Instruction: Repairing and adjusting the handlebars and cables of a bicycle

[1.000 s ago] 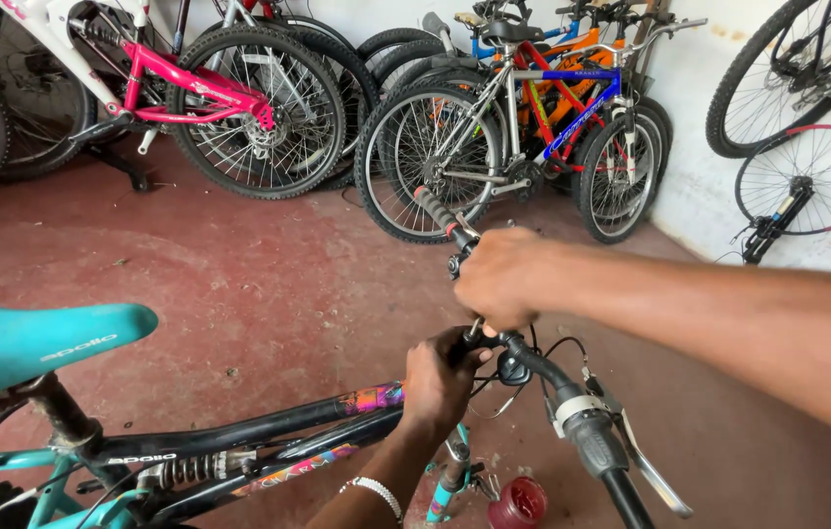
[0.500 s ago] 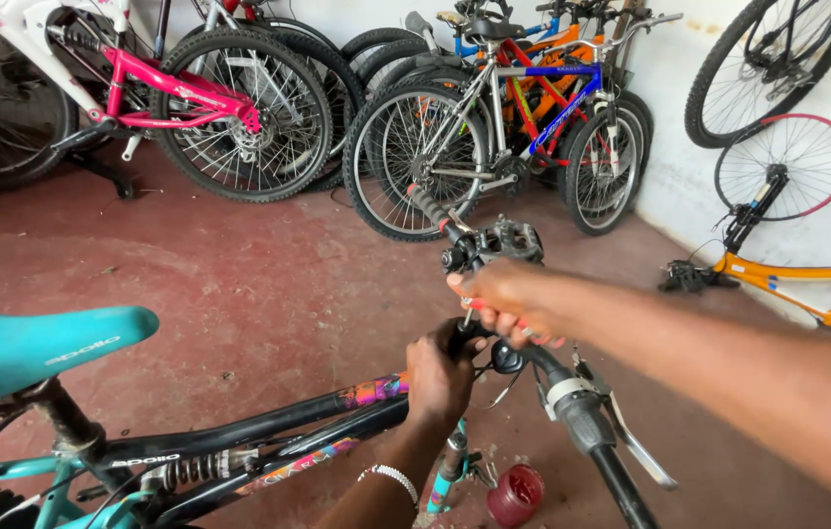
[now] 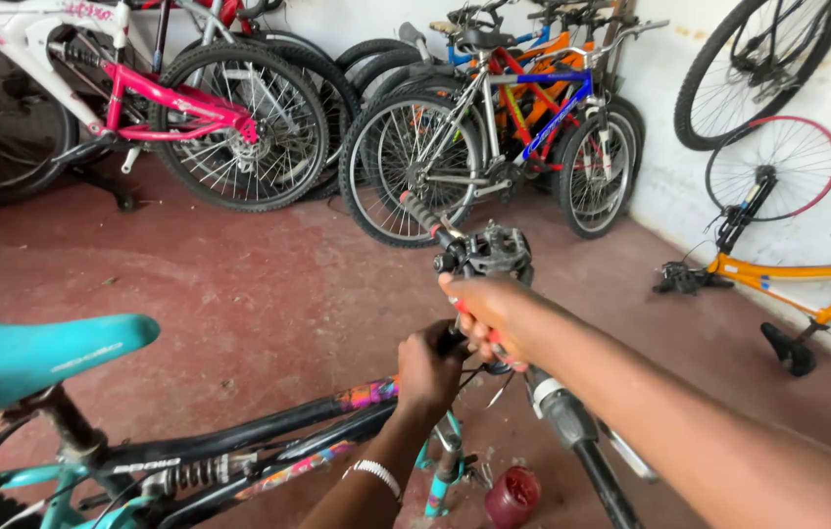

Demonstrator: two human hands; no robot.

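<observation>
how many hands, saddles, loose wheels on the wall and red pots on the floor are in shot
Hands: 2, left hand and right hand, both at the handlebar
Teal saddle: 1
Loose wheels on the wall: 2, black-tyred wheel and red-rimmed wheel
Red pot: 1
Total: 6

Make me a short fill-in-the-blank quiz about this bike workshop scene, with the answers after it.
1. The saddle at the near left is coloured ____.
2. The left hand grips the bike near its ____.
3. The loose wheel leaning on the wall has a ____ rim.
4. The orange frame lies on the ____.
Answers: turquoise; handlebar; red; floor
</observation>
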